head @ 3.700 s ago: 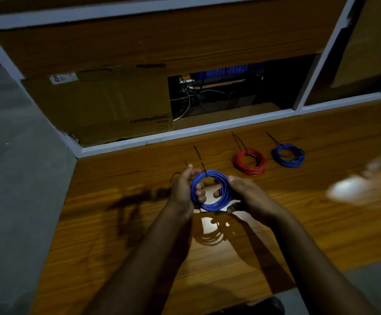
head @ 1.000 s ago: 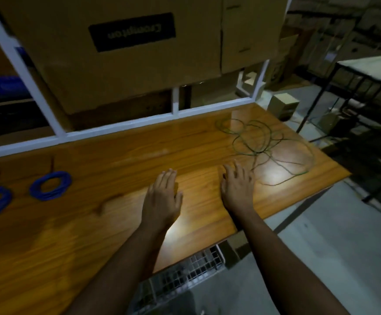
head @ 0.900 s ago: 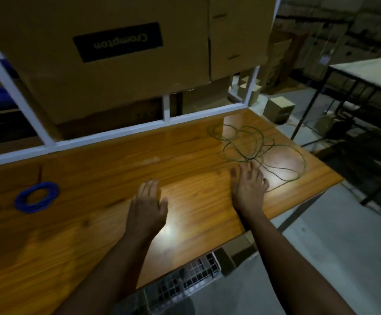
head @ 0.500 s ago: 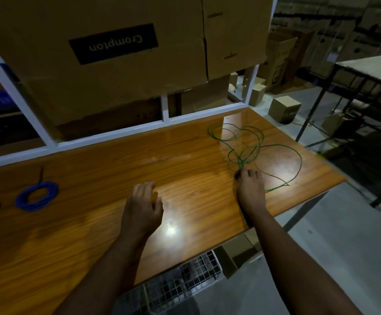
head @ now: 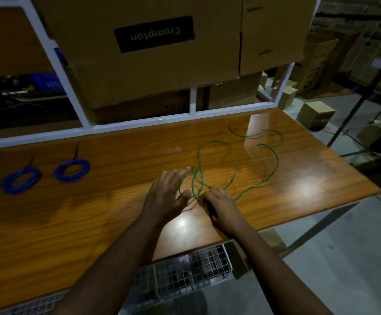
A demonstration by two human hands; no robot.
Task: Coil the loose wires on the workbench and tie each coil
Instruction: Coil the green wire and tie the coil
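where both hands (head: 165,196) (head: 221,205) meet, thin green wire (head: 235,169) in loose tangled loops, right grip pinching it, left grip wide

Two bare arms come up from the bottom of the picture, with no sleeves on them as far as the view shows. The left hand (head: 165,196) and the right hand (head: 221,206) have no gloves, and no rings, watch or bands show on the fingers or wrists. The light is dim and the hands look a bit blurry, so small marks on them cannot be made out.
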